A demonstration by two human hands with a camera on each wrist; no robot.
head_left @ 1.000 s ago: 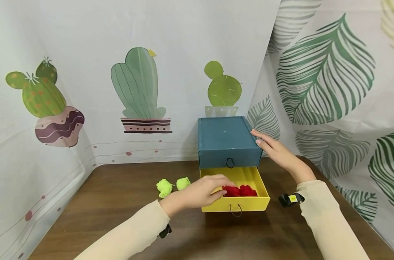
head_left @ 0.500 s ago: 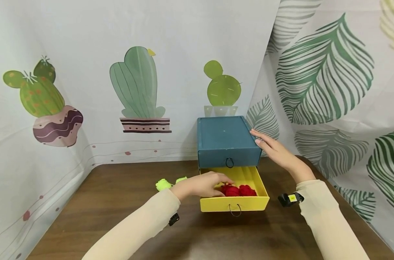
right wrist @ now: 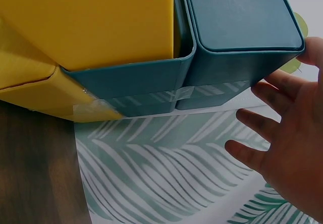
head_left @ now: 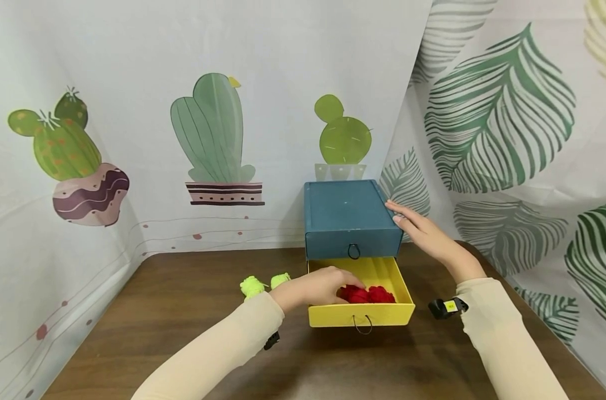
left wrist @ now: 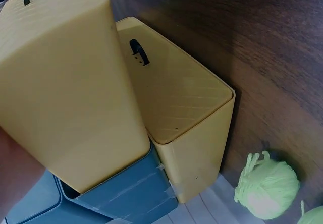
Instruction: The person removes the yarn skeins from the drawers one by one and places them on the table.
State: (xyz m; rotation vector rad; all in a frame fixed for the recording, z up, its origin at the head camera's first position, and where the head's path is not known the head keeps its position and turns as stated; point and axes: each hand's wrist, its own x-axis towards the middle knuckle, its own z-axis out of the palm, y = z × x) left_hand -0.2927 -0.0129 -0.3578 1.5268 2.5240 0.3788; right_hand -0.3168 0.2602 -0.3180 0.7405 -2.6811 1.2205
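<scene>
A yellow drawer (head_left: 359, 315) is pulled out below a blue top drawer (head_left: 354, 244) in a stacked drawer box. Two balls of red yarn (head_left: 381, 295) lie side by side inside it. My left hand (head_left: 319, 288) reaches over the drawer's left wall, its thumb and fingers around the left red yarn ball (head_left: 354, 294); the fingertips are partly hidden. In the left wrist view only a dark edge of the hand shows. My right hand (head_left: 423, 230), fingers extended, rests against the right side of the blue casing (right wrist: 242, 77).
Two balls of light green yarn (head_left: 252, 285) sit on the brown table (head_left: 193, 311) left of the box. A lower yellow drawer (left wrist: 176, 88) is closed beneath the pulled-out one. A patterned cloth (head_left: 283, 139) hangs behind.
My left hand has moved down and slightly right into the yellow drawer, and its fingers have come around the left red yarn ball. My right hand has stayed on the box.
</scene>
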